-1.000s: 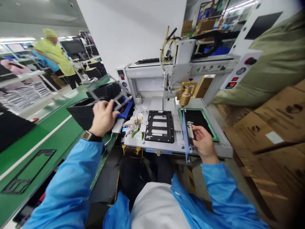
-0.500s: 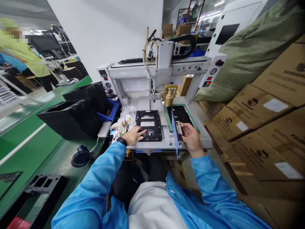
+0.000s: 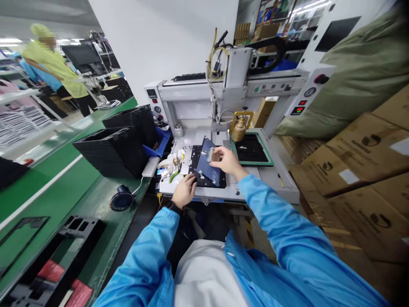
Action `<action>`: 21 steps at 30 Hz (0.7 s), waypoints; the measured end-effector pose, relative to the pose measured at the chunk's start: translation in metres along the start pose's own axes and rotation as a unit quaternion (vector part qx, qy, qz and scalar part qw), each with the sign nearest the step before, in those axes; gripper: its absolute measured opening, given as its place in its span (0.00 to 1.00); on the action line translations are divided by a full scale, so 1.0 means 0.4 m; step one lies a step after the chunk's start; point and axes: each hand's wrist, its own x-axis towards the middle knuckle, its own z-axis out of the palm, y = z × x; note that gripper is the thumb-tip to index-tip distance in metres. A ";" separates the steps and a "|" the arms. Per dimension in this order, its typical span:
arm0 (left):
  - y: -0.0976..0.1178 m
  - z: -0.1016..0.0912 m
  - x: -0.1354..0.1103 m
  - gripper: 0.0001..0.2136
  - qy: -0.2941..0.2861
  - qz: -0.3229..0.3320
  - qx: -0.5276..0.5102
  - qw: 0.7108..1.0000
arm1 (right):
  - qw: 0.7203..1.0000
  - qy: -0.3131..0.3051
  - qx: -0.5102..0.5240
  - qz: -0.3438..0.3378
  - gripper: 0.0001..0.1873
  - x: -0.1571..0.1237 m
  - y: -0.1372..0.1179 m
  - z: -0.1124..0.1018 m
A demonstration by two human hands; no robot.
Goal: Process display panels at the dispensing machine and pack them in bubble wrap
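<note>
My right hand (image 3: 226,161) grips a small pale block on the face of a thin blue panel (image 3: 207,168). The panel is tilted over a black frame-shaped fixture (image 3: 220,181) on the machine bed; I cannot tell whether they touch. My left hand (image 3: 185,190) is at the fixture's lower left corner, fingers stretched toward it and holding nothing that shows. Right of the panel lies a green-bordered tray (image 3: 267,162) with a black inside, with a brass-coloured cylinder (image 3: 239,130) at its upper left corner.
The gantry machine (image 3: 236,94) spans the bed, its nozzle head behind the panel. Stacked black trays (image 3: 108,151), a blue bin (image 3: 162,143), a crumpled white cloth (image 3: 169,163) and a small fan (image 3: 122,199) stand left. Cartons (image 3: 361,170) line the right. A person in yellow (image 3: 64,70) stands far left.
My right hand has carried the blue panel left from beside the green-bordered tray to over the black fixture, turning it flatter. My left hand has drawn back to the fixture's corner. The view has shifted.
</note>
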 end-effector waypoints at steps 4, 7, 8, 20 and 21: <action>0.026 -0.062 -0.187 0.17 0.050 -0.047 -0.005 0.998 | 0.987 -0.063 -0.146 -0.015 0.26 0.091 0.064 0.068; 0.026 -0.090 -0.339 0.17 0.069 -0.100 0.004 0.993 | 0.980 -0.090 -0.178 -0.018 0.27 0.112 0.116 0.094; 0.028 -0.094 -0.387 0.16 0.073 -0.122 0.003 0.990 | 0.977 -0.100 -0.189 -0.019 0.28 0.113 0.129 0.097; 0.052 -0.101 -0.644 0.12 0.106 -0.261 -0.017 0.959 | 0.958 -0.154 -0.241 -0.023 0.27 0.111 0.155 0.061; 0.043 -0.105 -0.644 0.13 0.101 -0.268 -0.011 0.958 | 0.958 -0.158 -0.238 -0.024 0.27 0.107 0.153 0.057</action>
